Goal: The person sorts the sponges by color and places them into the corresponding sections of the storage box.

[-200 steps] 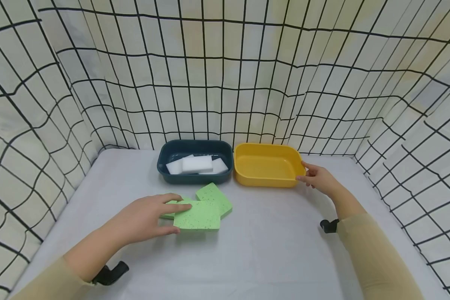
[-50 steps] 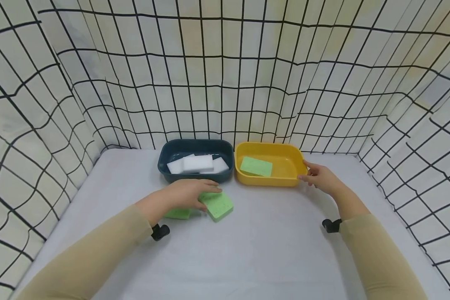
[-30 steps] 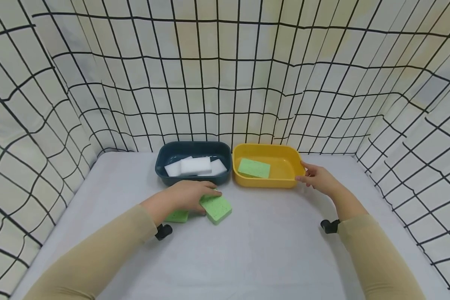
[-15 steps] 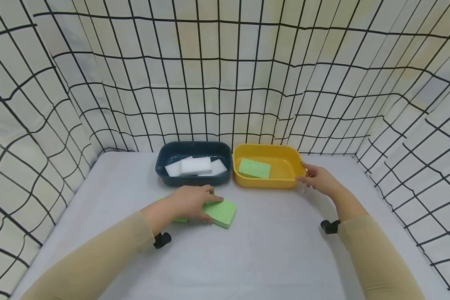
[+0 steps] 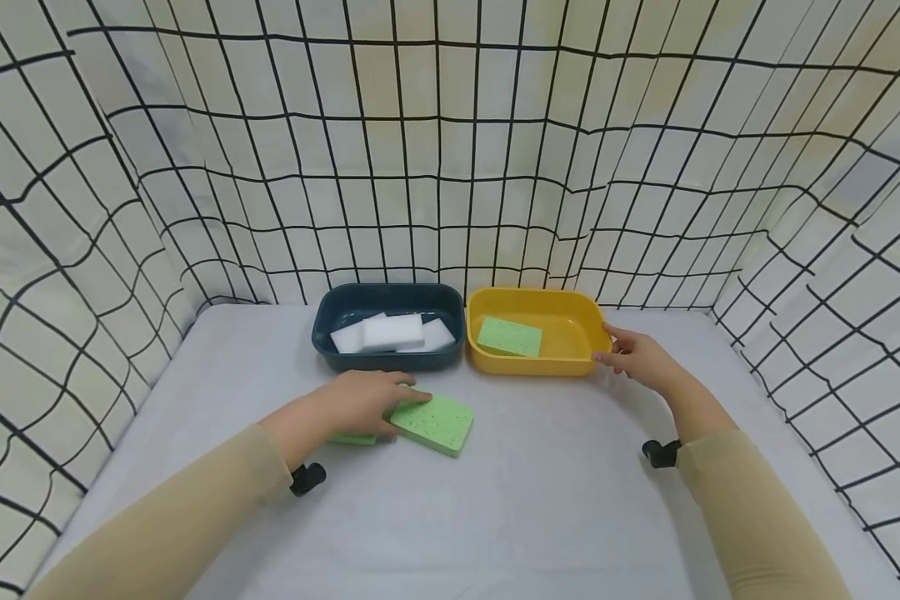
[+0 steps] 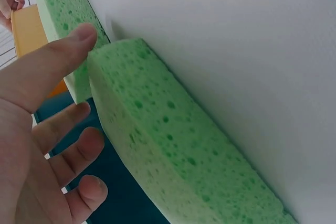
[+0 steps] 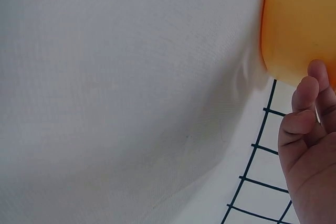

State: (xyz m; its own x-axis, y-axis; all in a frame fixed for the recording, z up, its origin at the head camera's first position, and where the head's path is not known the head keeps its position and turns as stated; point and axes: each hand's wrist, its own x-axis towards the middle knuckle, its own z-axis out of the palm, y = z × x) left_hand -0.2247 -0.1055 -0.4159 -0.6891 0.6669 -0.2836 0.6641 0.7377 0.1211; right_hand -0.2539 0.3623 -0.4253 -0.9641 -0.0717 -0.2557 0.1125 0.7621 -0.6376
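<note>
My left hand (image 5: 360, 402) is over a green speckled sponge (image 5: 438, 423) that lies flat on the white cloth, its index finger across the sponge's left part. In the left wrist view the thumb and loosely bent fingers stand apart, near the ends of two sponges, with nothing pinched. Another green sponge (image 5: 354, 439) lies to the left, mostly hidden under the hand. My right hand (image 5: 630, 354) holds the right end of a yellow plastic tub (image 5: 536, 365), thumb at its front corner. A third green sponge (image 5: 510, 337) lies inside that tub, at its left side.
A dark teal tub (image 5: 390, 362) with several white sponges (image 5: 392, 332) stands left of the yellow tub. Behind and at both sides rises black netting (image 5: 438, 177) over pale cloth. White cloth (image 5: 525, 492) covers the table.
One green sponge has gone from the pile into the yellow tub. Another has shifted slightly right and turned; my left hand has since drawn back a little leftward. The right hand stays at the tub.
</note>
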